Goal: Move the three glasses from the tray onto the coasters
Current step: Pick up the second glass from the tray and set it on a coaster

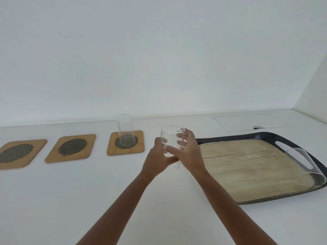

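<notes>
Three wooden coasters with mesh centres lie in a row on the white counter: the left coaster (16, 153), the middle coaster (71, 148) and the right coaster (131, 150). A clear glass (125, 129) stands upright on the right coaster. Between that coaster and the tray, a second clear glass (171, 137) is held above the counter by both hands. My left hand (159, 160) grips it from the left and below, my right hand (189, 152) from the right. A third glass (307, 167) lies on its side at the right end of the dark tray (230, 137).
The tray has a beige liner (247, 165) and a handle cut-out on its right side. A flush rectangular panel (251, 122) is set into the counter behind the tray. A white wall runs along the back and the right.
</notes>
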`<action>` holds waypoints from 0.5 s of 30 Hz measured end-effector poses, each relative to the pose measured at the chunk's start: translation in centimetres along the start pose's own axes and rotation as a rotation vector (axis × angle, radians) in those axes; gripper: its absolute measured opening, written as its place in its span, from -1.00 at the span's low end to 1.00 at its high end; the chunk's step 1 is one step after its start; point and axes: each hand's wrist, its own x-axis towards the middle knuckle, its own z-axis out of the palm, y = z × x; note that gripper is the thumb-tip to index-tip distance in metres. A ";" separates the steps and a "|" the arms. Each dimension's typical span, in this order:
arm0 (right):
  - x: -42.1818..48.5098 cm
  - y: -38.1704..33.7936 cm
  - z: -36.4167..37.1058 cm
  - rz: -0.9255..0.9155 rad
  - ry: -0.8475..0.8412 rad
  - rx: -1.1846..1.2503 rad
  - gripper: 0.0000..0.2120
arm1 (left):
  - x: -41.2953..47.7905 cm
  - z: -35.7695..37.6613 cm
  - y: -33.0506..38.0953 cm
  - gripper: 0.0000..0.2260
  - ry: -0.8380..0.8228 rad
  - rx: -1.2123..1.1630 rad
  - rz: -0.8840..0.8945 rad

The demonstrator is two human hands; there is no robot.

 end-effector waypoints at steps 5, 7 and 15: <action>-0.2 -1.1 4.3 -0.085 -0.089 -0.040 -0.33 | -0.3 -4.1 -1.8 -0.39 0.134 0.011 0.038; -0.3 -1.3 6.0 -0.080 -0.129 -0.054 -0.35 | -0.4 -5.7 -2.8 -0.46 0.187 0.003 0.018; -2.0 0.2 12.7 -0.047 -0.230 -0.161 -0.71 | -1.0 -12.5 -6.6 -0.42 0.384 0.040 -0.073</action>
